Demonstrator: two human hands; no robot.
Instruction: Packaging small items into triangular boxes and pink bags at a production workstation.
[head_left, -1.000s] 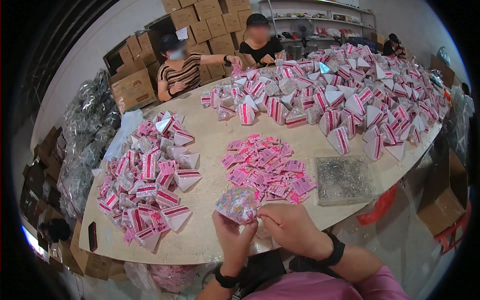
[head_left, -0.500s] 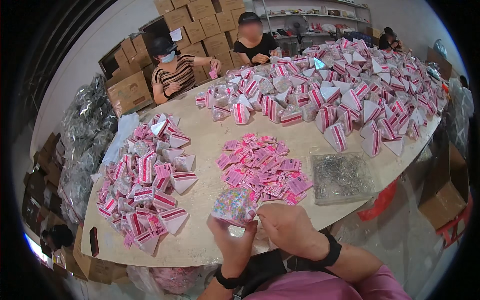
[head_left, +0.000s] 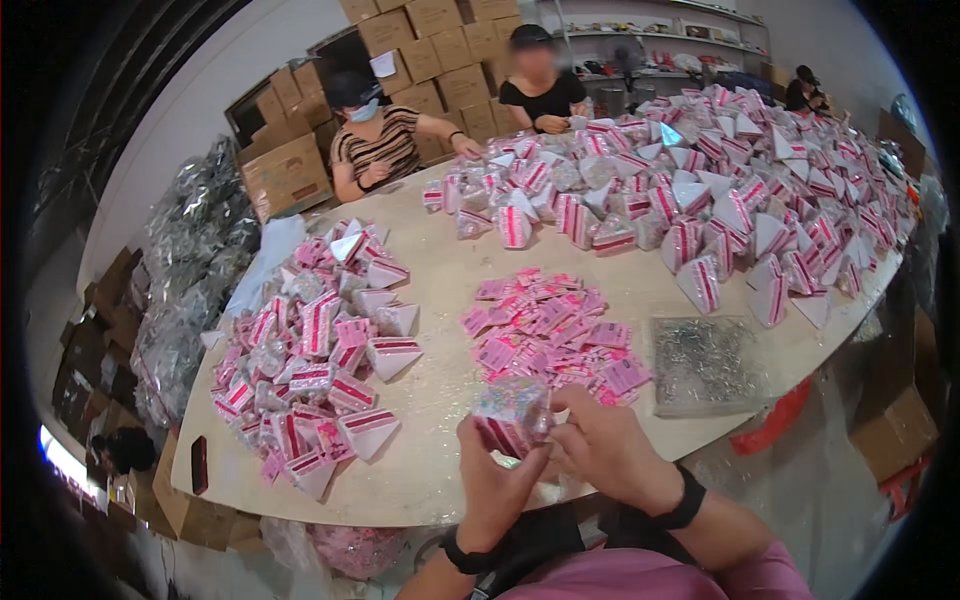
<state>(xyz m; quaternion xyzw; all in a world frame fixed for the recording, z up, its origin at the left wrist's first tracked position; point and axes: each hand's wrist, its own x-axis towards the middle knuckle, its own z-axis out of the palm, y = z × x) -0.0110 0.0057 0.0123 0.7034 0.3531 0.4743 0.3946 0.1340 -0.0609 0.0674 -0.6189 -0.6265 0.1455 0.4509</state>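
A wedge-shaped piece (head_left: 508, 408) like a cake slice, with a pastel speckled top and pink-striped side, is wrapped in clear film. My left hand (head_left: 497, 480) grips it from below, thumb and fingers around its sides. At its right end, my right hand (head_left: 612, 445) has its fingers pinched together on the gathered clear film; whether anything small is between them is hidden. Just beyond lies a heap of pink printed cards (head_left: 550, 325). Right of the cards stands a clear shallow box (head_left: 662, 408) of small metal pins.
Wrapped wedges form a pile (head_left: 315, 350) on the table (head_left: 440, 270) at left and a larger heap (head_left: 690, 190) at the far right. A dark phone (head_left: 199, 465) lies near the left edge. Several people work around the table. Cartons (head_left: 285, 178) and bagged film (head_left: 195, 270) stand behind.
My view has shifted, so the scene sits further right. The wedge has tilted to show its striped side, and my right fingers have closed in on the film. The masked person's hand has lowered.
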